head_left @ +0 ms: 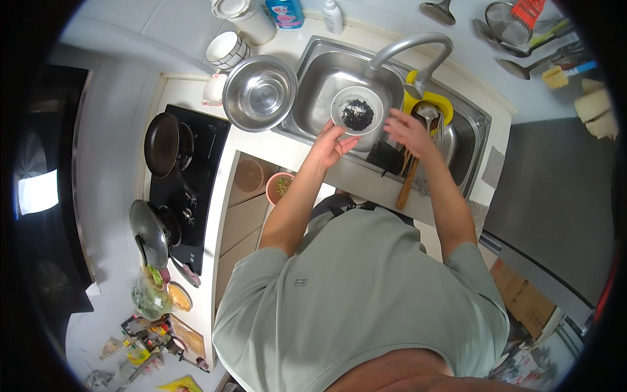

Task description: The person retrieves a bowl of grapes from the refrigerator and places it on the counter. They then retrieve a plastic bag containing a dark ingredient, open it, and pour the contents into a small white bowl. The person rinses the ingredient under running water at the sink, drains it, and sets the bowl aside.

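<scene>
Over the left basin of a stainless steel sink, my left hand grips a white bowl by its near edge, thumb close to the rim. Dark, shredded-looking matter lies in the bowl, with a whitish patch on top; what it is cannot be told. My right hand hovers just right of the bowl with fingers apart, slightly blurred and holding nothing. Beneath and beside it are a black mesh-like item and a wooden-handled utensil. The grey faucet arches over the sink behind the bowl.
A steel basin stands left of the sink, near stacked bowls. A yellow caddy holds utensils at the right. Two pans, a frying pan and a lidded one, sit on the black cooktop. A pink bowl is below the counter.
</scene>
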`<state>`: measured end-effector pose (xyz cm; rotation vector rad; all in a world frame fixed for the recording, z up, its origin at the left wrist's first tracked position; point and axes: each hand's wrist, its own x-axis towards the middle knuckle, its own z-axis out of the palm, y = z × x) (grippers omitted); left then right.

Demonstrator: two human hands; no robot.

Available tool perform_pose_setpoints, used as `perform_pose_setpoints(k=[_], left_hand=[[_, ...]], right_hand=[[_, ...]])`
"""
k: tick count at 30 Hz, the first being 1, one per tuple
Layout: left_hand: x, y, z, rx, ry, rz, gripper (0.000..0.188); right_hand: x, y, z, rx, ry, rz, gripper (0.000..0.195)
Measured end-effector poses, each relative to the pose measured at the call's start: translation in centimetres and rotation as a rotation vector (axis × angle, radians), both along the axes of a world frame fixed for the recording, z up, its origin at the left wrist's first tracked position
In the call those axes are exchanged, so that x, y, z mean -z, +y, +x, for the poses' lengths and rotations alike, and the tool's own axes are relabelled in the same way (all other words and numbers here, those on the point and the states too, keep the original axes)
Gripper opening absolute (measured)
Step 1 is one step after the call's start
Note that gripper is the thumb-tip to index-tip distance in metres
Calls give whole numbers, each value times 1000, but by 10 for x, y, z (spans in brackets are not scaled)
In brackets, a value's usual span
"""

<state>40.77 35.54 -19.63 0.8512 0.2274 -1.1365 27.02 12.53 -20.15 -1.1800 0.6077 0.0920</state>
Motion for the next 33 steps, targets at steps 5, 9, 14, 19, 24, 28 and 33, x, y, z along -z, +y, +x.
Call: perform_pose_setpoints(k=[5,9,14,19,24,28,33], left_hand=[[-14,10,-25,97,13,35,49],[-18,9,-53,193,-41,29,43],[-10,2,-79,248,-315,328,67],[7,-15,-89,242,-983,499,40],[-8,-39,-90,302,-1317,611,27],[-7,-47,-85,382,-1383,774,27],[-26,-39,-79,508,-1275,779,61]], right_hand=[[-15,48,-15,122,-155,410,60],[-2,56,-44,235,-179,458,56],[-6,58,-92,326,-164,440,59],[-4,57,-127,387,-137,382,62],[-7,66,-140,396,-150,328,59],[-6,70,-138,398,-168,314,60],[-11,73,-133,437,-168,362,63]])
